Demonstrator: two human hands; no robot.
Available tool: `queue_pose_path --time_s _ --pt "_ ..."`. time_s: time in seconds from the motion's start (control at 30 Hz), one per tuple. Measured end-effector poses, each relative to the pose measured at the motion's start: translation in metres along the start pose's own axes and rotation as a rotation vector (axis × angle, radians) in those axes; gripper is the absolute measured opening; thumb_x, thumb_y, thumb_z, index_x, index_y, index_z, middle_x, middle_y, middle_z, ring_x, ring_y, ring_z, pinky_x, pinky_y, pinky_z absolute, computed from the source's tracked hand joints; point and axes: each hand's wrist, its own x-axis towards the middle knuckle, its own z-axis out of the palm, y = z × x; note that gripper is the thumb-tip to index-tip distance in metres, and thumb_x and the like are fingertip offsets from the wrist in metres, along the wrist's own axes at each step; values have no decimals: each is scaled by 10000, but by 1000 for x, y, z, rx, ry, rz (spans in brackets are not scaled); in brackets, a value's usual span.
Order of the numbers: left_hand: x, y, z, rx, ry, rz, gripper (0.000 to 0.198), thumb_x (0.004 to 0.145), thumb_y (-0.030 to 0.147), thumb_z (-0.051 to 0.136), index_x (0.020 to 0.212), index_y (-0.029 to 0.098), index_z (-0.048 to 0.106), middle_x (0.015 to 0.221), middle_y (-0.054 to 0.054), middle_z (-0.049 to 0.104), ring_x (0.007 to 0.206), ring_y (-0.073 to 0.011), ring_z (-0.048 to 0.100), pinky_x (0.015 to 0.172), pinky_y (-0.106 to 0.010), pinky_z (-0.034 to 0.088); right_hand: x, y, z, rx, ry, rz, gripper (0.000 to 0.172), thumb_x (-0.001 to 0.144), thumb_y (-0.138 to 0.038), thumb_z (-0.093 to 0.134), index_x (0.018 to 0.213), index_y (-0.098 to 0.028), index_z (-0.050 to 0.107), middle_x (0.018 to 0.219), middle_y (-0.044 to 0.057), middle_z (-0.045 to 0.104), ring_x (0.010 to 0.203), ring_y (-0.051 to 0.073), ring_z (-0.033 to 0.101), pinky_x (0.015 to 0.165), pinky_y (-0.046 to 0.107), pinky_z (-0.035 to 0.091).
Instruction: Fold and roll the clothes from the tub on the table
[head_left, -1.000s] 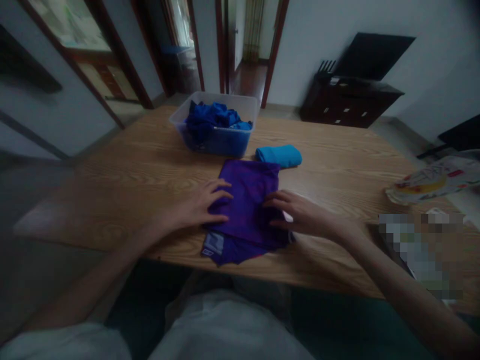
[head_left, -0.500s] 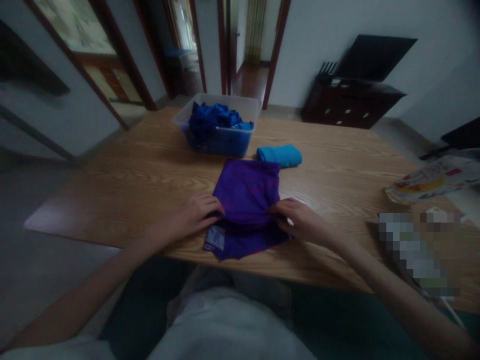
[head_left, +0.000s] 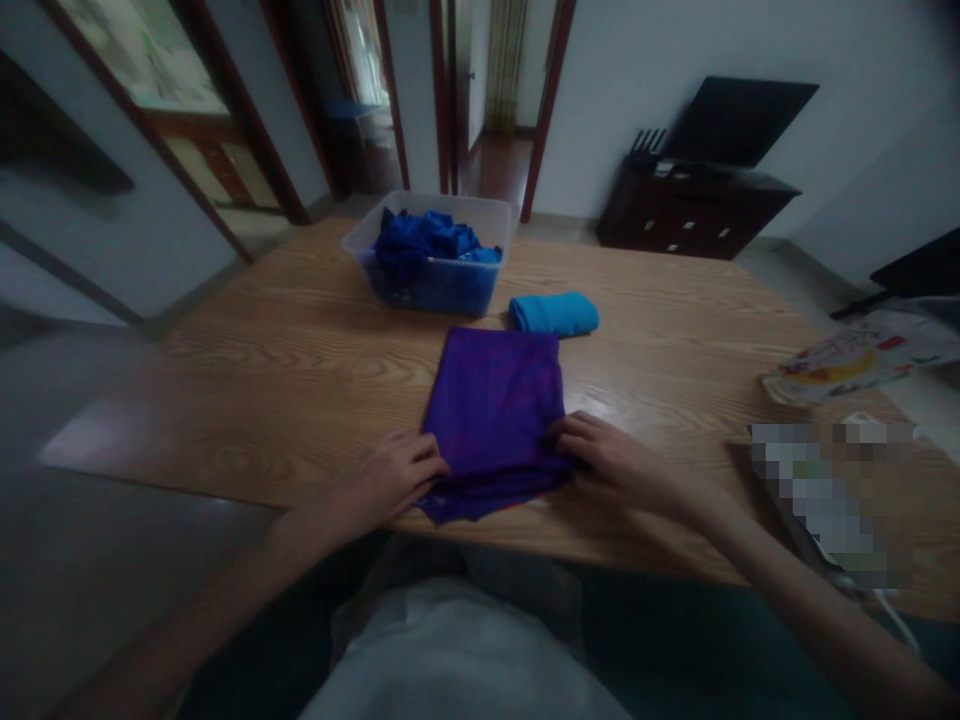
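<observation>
A purple cloth (head_left: pixel 495 400), perhaps a garment, lies partly folded near the front edge of the wooden table. My left hand (head_left: pixel 401 468) pinches its left edge, with the fingertips curled over the fabric. On the opposite side my right hand (head_left: pixel 600 450) grips the right edge at about the same height. Between the two hands the upper layer lies over the lower one, and a strip of the lower layer shows in front. Just beyond the cloth rests a rolled or folded bright blue cloth (head_left: pixel 555 313).
A clear plastic bin (head_left: pixel 352 245) holding crumpled blue fabric (head_left: pixel 431 240) stands at the back of the table (head_left: pixel 300 370). To the right are a printed plastic bag (head_left: pixel 847 365) and a blurred-out item (head_left: pixel 825 500) with a cable. Farther off, a television (head_left: pixel 742 120) stands on a dark cabinet (head_left: pixel 697 215).
Both hands have drawn the purple cloth's upper layer toward me, so it now covers more of the lower layer. The silvery patch at the lower left is now mostly hidden.
</observation>
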Motion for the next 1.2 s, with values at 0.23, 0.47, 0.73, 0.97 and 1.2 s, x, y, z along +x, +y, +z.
queue_pose_path --time_s 0.23,0.47,0.73,0.97,1.2 --pt "-20 20 -3 -75 -72 -78 202 1012 174 649 1181 259 718 1128 -52 689 1035 -253 666 919 -394 507 -9 -3 14 -82 11 -53 362 887 -76 649 1223 -202 699 1411 156 636 1267 333 607 1074 517 521" --pt "13 -9 -18 -404 -113 -164 310 1062 546 585 1174 290 720 1108 -14 730 961 -188 696 851 -310 529 10 -8 -18 -50 -30 -25 373 1040 -546 622 1186 -215 716 1221 126 712 1075 293 683 974 462 540" --pt "151 -133 -8 -160 119 -162 713 956 578 661 1525 165 545 1593 -194 508 1497 -372 444 1261 -521 335 92 92 -11 -330 321 240 367 1088 -347 500 1357 -126 618 1345 224 645 1242 390 583 1071 542 455" --pt "186 -160 -19 -254 -33 -55 558 826 524 793 1275 197 736 1141 -77 774 1042 -270 702 931 -323 515 108 136 -12 -215 239 269 341 1010 -500 653 1076 -168 701 1054 160 680 1009 324 630 907 442 508" --pt "165 -143 -18 -324 126 -17 243 911 368 688 1051 175 735 1054 -76 721 973 -242 656 890 -316 472 107 136 -20 27 175 213 108 883 -276 708 953 -199 679 1074 96 667 958 247 625 850 360 507"
